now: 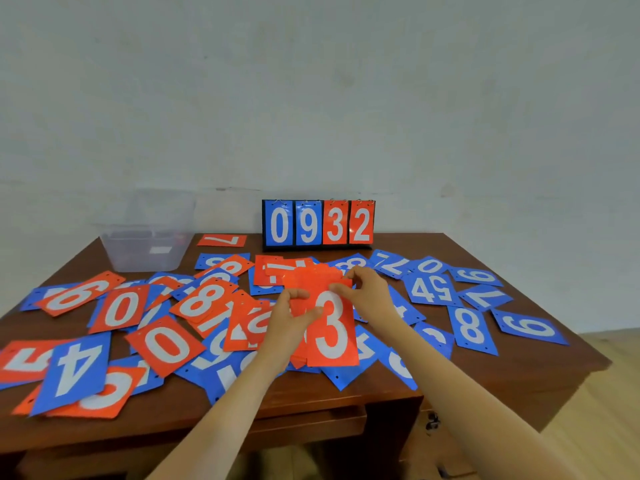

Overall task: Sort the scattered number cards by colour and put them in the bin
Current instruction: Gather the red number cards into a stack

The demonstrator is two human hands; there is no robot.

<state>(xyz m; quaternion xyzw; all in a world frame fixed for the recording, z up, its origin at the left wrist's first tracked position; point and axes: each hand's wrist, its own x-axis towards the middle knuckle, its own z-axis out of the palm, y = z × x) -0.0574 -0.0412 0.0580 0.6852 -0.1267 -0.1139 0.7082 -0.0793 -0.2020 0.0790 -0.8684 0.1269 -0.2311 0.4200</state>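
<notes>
Where both hands meet over the middle of the worktop [519,368], the fingers [298,295] of the left hand [289,323] are curled round the left edge of a stack of red cards [332,327], with the thumb laid across its face. The top card reads 3.
Right hand [369,294]: fingers bent, pinching the stack at its upper right corner.
Stack: several red cards, fanned unevenly at the top, held facing the camera over the loose cards below.
Loose cards, left half of the worktop: red and blue mixed and overlapping. They include a red 8 [204,299], two red 0 cards, one near [164,344] and one farther [121,308], a red 6 [79,294], and a blue 4 [78,368] lying over a red 5.
Loose cards, right half: blue only, among them a blue 8 [471,327] and, at the right edge, a blue 6 [530,327].
Red 7 [221,240]: lies alone, flat, between bin and scoreboard.
Bin [138,258]: clear plastic, at the far left corner of the worktop, well apart from both hands. Its contents are too blurred to tell.
Scoreboard [318,223]: flip type, upright at the back centre. It shows 0 and 9 in blue, 3 and 2 in red.
</notes>
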